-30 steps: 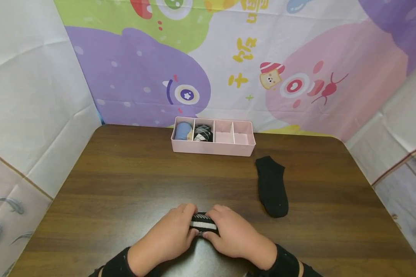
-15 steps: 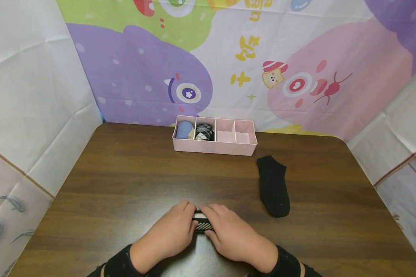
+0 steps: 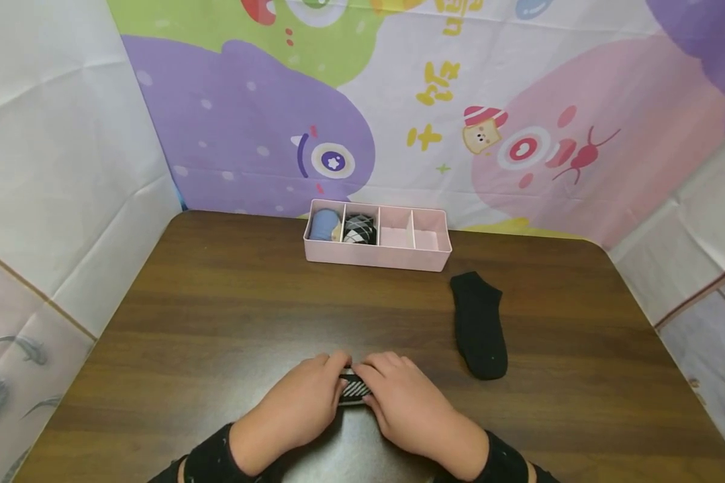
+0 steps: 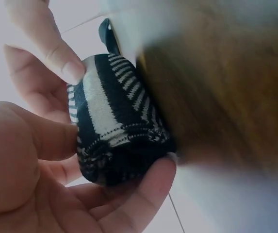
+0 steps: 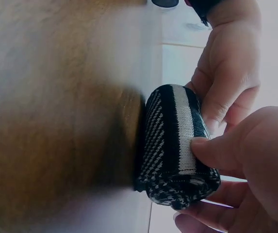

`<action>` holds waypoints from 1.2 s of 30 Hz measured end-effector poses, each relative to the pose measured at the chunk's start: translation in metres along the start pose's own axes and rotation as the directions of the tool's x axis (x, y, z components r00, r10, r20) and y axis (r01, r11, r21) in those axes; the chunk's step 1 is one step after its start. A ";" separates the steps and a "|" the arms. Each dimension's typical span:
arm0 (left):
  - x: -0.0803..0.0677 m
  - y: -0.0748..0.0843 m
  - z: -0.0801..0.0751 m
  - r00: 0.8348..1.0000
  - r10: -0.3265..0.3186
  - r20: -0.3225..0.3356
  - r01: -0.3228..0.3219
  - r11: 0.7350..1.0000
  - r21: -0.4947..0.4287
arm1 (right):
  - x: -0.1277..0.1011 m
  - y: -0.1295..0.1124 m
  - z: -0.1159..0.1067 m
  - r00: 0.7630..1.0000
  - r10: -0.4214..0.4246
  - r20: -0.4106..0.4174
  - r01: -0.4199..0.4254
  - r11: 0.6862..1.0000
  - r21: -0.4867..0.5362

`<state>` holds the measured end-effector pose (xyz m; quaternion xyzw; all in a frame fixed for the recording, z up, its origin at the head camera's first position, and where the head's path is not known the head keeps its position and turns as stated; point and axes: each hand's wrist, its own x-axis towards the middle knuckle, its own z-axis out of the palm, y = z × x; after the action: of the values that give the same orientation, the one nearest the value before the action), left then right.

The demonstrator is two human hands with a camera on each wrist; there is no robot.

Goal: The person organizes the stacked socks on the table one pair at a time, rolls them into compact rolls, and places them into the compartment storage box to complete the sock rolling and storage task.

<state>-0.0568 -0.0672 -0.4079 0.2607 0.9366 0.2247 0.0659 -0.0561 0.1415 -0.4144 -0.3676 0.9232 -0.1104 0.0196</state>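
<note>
At the near edge of the brown tabletop point(image 3: 217, 315), the left hand point(image 3: 299, 409) and right hand point(image 3: 407, 409) together hold a rolled black-and-white striped sock point(image 3: 353, 388), fingers curled around it in a closed grip. Compared with a second ago, the hands have closed in and less of the roll shows. Farther back sits a pink divided box point(image 3: 377, 255), socks in its two left compartments. To the right, a flat black sock point(image 3: 478, 325) lies unmoved.
</note>
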 end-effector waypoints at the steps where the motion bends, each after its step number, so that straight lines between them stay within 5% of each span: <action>1: -0.001 0.001 0.000 1.000 0.004 -0.009 -0.004 1.000 0.005 | 0.000 0.000 0.000 1.000 0.003 0.005 -0.003 1.000 0.006; 10: -0.007 0.006 -0.001 0.992 0.094 -0.085 -0.072 0.969 0.234 | 0.004 0.002 0.003 1.000 0.024 0.010 -0.024 0.999 0.040; 22: 0.007 -0.011 -0.001 0.994 0.096 -0.046 -0.093 0.994 0.057 | 0.007 0.008 0.006 0.995 0.098 0.007 -0.098 0.986 0.134; 30: 0.006 -0.009 -0.003 0.994 0.092 -0.053 -0.088 0.994 0.064 | 0.005 0.006 0.005 0.992 0.101 -0.078 -0.092 0.989 0.117; 36: 0.006 -0.004 -0.002 1.000 0.011 -0.008 -0.010 0.998 0.070 | 0.003 0.006 0.001 0.973 0.185 -0.137 -0.167 0.977 0.130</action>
<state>-0.0645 -0.0682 -0.4080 0.2668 0.9427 0.1934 0.0515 -0.0624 0.1437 -0.4165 -0.2730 0.9430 -0.1895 -0.0179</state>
